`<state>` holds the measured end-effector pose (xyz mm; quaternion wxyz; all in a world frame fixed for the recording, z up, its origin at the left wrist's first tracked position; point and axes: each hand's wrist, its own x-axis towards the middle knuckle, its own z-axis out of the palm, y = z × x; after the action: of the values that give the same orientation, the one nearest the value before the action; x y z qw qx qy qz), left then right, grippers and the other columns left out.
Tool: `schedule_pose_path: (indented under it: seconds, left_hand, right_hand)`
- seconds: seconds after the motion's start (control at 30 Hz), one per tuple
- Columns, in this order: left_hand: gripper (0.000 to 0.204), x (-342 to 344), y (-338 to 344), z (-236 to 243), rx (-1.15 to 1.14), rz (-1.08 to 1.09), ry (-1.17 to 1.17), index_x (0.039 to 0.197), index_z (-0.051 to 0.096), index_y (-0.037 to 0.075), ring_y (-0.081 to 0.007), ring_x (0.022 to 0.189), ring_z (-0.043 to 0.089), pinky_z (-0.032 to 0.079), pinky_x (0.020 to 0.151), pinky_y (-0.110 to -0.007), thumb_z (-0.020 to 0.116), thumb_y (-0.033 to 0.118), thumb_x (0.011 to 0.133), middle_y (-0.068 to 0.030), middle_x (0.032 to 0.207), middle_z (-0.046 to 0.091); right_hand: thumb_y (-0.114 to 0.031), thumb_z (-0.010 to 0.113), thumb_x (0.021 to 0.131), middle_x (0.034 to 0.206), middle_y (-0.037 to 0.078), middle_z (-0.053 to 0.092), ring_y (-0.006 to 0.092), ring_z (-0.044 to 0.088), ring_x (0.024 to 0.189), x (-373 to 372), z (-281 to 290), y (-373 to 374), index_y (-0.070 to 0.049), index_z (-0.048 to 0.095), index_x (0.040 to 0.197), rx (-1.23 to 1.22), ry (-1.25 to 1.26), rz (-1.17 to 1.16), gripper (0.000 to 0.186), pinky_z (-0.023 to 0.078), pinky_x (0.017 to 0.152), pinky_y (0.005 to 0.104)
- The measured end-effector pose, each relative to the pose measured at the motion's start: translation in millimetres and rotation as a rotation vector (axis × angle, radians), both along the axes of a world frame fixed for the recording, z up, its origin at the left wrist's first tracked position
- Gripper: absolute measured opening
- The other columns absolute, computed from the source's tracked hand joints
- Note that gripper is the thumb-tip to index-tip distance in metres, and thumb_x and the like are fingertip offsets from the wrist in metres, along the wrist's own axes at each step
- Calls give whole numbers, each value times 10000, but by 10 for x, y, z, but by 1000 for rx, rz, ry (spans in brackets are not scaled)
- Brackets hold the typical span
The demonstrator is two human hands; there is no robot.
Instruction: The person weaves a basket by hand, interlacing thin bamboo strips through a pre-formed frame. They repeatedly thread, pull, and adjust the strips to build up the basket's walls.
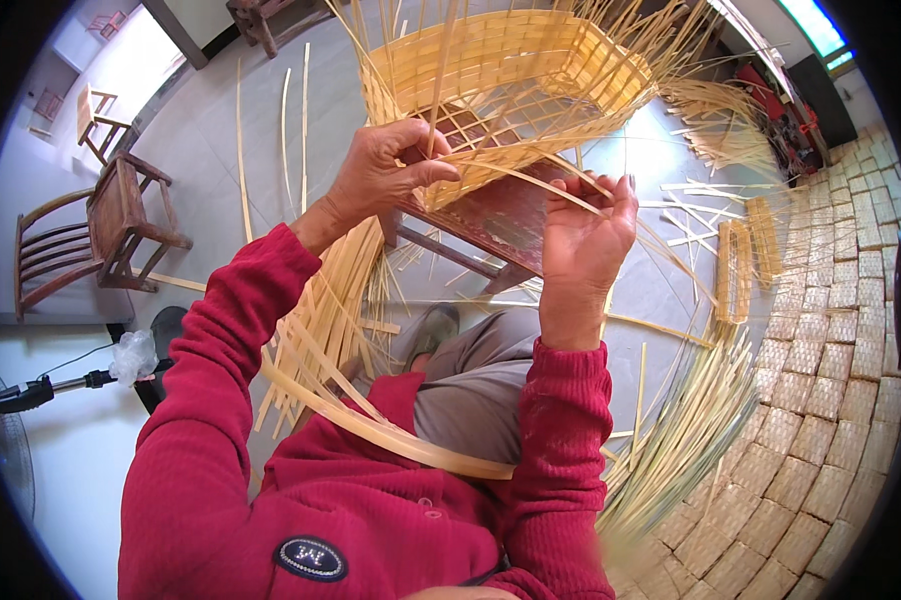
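In a room with a grey floor (215,130), a wooden chair (120,225) over to the left and a tan woven surface (800,360) all along the right, sits at a low red-brown bench (490,225), dressed in a red sweater (210,350) and grey trousers (475,390). Faces a pale basket (460,60) resting on the bench, closely woven at the sides, openly latticed at the base, and bristling with long loose ends above the rim. With the left grip (385,160), at the near left corner of the basket, pinches thumb and forefinger closed on a strip (540,182). With the right grip (590,230), palm turned up and just off the near side of the basket, holds the same strip farther along, fingers curled and closed on it. Across the lap, carries a broad curved band (410,445). To the left of the legs, has a sheaf of flat slats (320,320) close by; to the right, a bundle of thin greenish splints (685,420) and, beyond it, a narrow oblong frame (733,272). Farther off, past the right end of the basket, has a heap of cut strips (725,125) on the floor; at the far left edge, a fan (10,440), only partly in view.
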<state>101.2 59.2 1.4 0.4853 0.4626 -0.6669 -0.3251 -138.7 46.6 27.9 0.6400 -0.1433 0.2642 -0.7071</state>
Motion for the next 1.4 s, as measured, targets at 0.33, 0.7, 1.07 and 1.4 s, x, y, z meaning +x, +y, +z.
schedule_pose_path:
  seconds: [0.33,0.7,1.07,1.4]
  left_hand:
    - [204,615,-303,307,177,-320,-212,851,672,27,-40,667,510,409,586,-225,829,156,855,38,738,573]
    - [87,1110,-68,247,151,-127,-61,967,684,53,-40,778,561,465,679,-198,740,108,928,43,863,630]
    - [327,1079,4,-31,-77,6,-34,1158,643,70,-15,762,552,481,671,-185,791,48,868,7,1028,658]
    - [227,333,547,-209,-337,-20,-296,1080,690,47,-182,790,679,560,725,-282,744,4,864,-89,939,687]
  right_hand:
    - [-423,777,898,1053,43,658,102,606,835,231,25,19,-55,609,1273,-356,675,186,552,506,713,232]
    - [-239,686,971,900,61,628,190,647,769,23,-451,-297,-48,621,1037,206,211,255,212,561,639,338]
    - [-79,643,978,969,111,666,263,687,892,-22,-436,-285,-20,596,1047,100,179,254,102,614,816,404]
    - [-60,655,953,933,93,680,235,676,860,-47,-476,-283,-58,625,1022,114,102,286,75,604,810,414]
